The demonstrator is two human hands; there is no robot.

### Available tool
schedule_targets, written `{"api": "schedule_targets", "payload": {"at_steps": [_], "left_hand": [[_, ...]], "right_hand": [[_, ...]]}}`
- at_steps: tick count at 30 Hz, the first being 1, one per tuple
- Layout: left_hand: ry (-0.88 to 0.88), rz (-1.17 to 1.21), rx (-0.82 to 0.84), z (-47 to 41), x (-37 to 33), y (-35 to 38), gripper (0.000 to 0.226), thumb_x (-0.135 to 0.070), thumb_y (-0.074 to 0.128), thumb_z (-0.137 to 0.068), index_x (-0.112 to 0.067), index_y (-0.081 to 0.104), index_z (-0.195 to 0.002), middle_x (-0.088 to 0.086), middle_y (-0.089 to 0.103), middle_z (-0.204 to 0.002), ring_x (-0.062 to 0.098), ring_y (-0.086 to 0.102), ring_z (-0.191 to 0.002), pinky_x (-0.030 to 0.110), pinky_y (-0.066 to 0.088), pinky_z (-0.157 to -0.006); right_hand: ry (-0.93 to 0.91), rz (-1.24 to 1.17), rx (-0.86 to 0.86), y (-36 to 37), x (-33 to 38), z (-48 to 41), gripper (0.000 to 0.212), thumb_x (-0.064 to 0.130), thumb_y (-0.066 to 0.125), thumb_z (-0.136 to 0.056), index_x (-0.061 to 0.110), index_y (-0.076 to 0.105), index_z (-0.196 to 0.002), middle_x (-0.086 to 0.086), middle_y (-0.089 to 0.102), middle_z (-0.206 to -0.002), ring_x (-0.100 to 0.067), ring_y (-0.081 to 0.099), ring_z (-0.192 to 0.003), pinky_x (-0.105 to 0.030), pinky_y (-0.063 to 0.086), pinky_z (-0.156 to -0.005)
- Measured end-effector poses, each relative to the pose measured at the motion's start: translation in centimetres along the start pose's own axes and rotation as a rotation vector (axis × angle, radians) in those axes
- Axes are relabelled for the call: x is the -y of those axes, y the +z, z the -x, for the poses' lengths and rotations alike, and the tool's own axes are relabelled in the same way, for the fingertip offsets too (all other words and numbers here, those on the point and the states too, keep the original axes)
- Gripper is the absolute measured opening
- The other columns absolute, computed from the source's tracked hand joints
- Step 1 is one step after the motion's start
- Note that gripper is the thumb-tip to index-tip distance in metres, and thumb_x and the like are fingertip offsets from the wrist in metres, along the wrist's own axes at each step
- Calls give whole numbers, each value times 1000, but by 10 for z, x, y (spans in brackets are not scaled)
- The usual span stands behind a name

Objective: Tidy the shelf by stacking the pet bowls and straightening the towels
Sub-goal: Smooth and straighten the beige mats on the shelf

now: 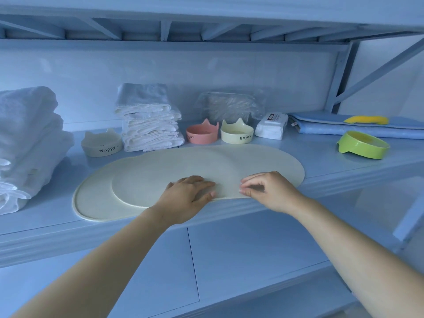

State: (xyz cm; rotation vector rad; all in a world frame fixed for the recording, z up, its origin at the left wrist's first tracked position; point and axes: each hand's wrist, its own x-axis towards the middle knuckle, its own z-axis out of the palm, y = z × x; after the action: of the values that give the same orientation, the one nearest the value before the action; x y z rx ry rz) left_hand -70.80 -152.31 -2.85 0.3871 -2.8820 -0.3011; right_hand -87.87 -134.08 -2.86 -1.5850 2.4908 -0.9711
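Two cream oval mats overlap on the shelf: the upper mat [206, 166] lies partly over the lower mat [96, 198]. My left hand [188, 196] rests flat on the upper mat's front edge, thumb under the rim. My right hand [266, 189] pinches that same edge. Behind stand a grey cat-ear bowl [102, 145] marked "Happy", a pink bowl [202, 134] and a cream bowl [237, 134] marked "Enjoy". A green bowl [363, 145] sits apart at the right. A folded towel stack [149, 125] stands between the bowls; bulkier white towels [25, 143] pile at the left.
A white wipes pack [271, 128] and a clear plastic bag [229, 106] sit behind the bowls. A blue folded pad [332, 127] with a yellow item [367, 120] lies at the back right. The shelf's front edge [252, 212] runs just under my hands; a shelf's underside hangs overhead.
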Motion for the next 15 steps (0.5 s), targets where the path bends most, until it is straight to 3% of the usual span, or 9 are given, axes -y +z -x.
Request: {"api": "schedule_targets", "payload": {"at_steps": [4,8,15], "left_hand": [[58,85,-13,-30,-45,12,43,-51,34,-93,-39,43,-133,-8,41,-139,16,42,-126,38,37,-103],[97,106,-43,-65,-94,28,41,-49,38,-93,-38,45,-131,-9,44,-135,14,46,-121,35,41,-98],[161,146,-123,-122,-180,61,36,-43,47,-91,-35,50,-125,-10,52,-127,15,51,-113,33,45,-91]], "right_hand": [[-13,42,-32,-30,-36,15,15,29,67,-84,17,74,-91,4,71,-103,0,59,-96,2,35,-79],[4,83,-70,-65,-76,34,15,31,67,-83,21,73,-92,9,71,-102,-3,62,-97,-17,45,-88],[39,135,-112,-126,-142,62,17,33,66,-83,21,72,-94,5,71,-104,-11,63,-100,-31,47,-92]]}}
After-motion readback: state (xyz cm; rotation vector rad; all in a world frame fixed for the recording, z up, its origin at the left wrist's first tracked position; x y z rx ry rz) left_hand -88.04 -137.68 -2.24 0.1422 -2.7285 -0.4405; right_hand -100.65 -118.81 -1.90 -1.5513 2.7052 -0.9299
